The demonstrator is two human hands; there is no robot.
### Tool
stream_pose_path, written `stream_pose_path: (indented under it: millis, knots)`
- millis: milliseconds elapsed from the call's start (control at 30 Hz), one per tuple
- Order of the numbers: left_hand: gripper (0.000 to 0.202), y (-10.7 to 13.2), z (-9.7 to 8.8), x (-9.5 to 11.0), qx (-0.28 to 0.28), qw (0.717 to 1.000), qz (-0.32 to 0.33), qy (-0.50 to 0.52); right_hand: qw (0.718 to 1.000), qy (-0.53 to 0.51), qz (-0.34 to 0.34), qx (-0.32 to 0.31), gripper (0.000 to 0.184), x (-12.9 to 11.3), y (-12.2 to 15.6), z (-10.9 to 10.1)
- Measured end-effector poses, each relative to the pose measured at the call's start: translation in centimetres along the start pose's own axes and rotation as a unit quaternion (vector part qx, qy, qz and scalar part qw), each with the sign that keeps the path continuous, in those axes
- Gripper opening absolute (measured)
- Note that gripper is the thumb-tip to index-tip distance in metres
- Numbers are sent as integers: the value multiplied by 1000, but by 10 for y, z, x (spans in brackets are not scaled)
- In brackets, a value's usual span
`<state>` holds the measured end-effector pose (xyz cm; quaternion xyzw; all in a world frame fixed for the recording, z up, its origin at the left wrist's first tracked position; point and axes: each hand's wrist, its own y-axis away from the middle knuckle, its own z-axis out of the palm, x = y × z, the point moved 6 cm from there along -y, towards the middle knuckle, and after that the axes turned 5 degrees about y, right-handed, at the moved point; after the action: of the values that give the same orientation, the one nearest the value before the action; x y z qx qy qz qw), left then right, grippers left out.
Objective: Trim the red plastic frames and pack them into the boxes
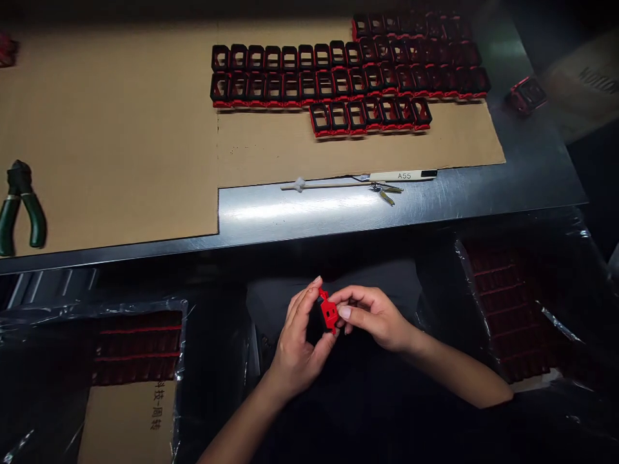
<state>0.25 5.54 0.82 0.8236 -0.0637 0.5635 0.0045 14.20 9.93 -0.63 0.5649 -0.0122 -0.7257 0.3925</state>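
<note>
A small red and black plastic frame part (329, 314) is held up in front of my lap, below the table's front edge. My left hand (298, 335) grips it from the left, fingers along its top end and thumb near its lower end. From the right, my right hand (372, 317) reaches in with thumb and index finger pinched at the part's red face. Whether a smaller piece sits between those fingertips is too small to tell. The part's black side is mostly hidden by the left fingers.
Rows of similar red and black frames (290, 87) stand on cardboard (120, 129) over a metal table. Green-handled pliers (22, 206) lie at left. A knife marked A55 (401, 175), a cotton-tipped stick (333, 185) and keys (385, 192) lie near the edge. Plastic-lined boxes of red parts (138, 345) flank me.
</note>
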Motion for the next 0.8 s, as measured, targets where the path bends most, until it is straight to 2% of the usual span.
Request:
stream_pose_path:
  millis: [167, 267, 367, 433, 600, 733, 800]
  knots:
    - [87, 4, 1, -3, 18, 1000, 12, 0, 1000, 8, 15, 0, 33, 6, 0, 2]
    - [88, 5, -1, -3, 15, 1000, 27, -4, 997, 74, 3, -35, 32, 5, 1, 2]
    - [90, 3, -4, 0, 12, 999, 43, -20, 985, 132, -39, -108, 51, -1, 5, 1]
    - [92, 0, -6, 4, 10, 997, 65, -39, 984, 120, -46, -123, 62, -4, 6, -2]
    - [97, -4, -2, 17, -20, 990, 119, -74, 997, 23, -24, -64, 37, -5, 0, -5]
    - [97, -2, 0, 17, -34, 990, 118, -69, 999, -22, -7, -46, 19, 1, -4, 1]
    - [97, 1, 0, 13, -39, 993, 96, -48, 999, -20, -23, -43, 13, 1, -4, 1]
